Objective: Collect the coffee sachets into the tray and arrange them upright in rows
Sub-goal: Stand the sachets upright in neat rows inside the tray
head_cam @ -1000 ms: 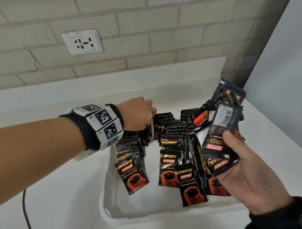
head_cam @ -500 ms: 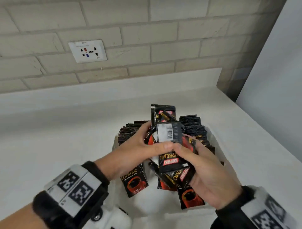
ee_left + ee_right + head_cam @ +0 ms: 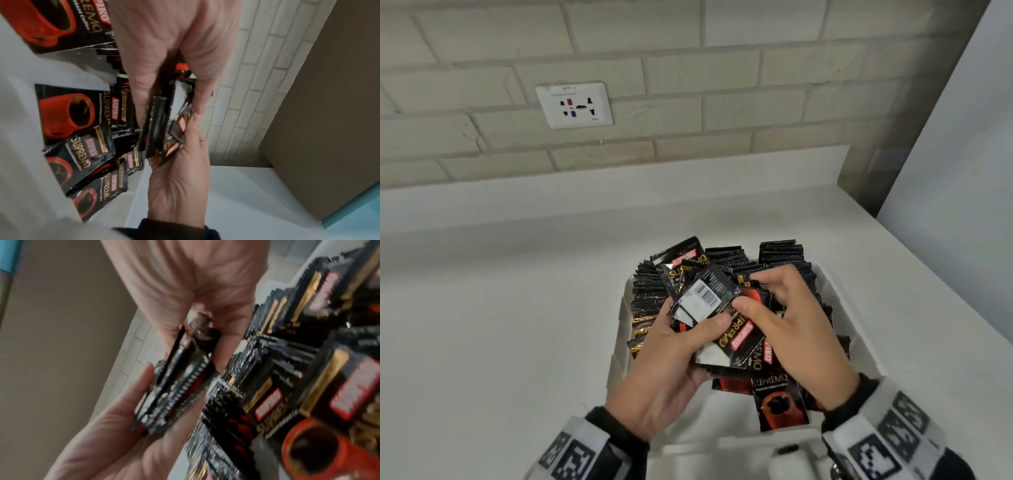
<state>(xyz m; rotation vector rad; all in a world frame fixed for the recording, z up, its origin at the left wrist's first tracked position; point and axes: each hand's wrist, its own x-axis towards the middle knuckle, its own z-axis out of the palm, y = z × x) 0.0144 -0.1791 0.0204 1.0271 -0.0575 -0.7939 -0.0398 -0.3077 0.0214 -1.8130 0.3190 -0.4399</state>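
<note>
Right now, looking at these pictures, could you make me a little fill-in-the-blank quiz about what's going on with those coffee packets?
1. Both hands, the left hand and the right hand, hold one bunch of sachets above the white ____.
2. The topmost sachet in the bunch shows a printed ____ on its white label.
3. The sachets already in the tray stand in rows at its ____ end.
4. On the brick wall behind the counter is a white ____.

Missing words: tray; barcode; far; socket
</note>
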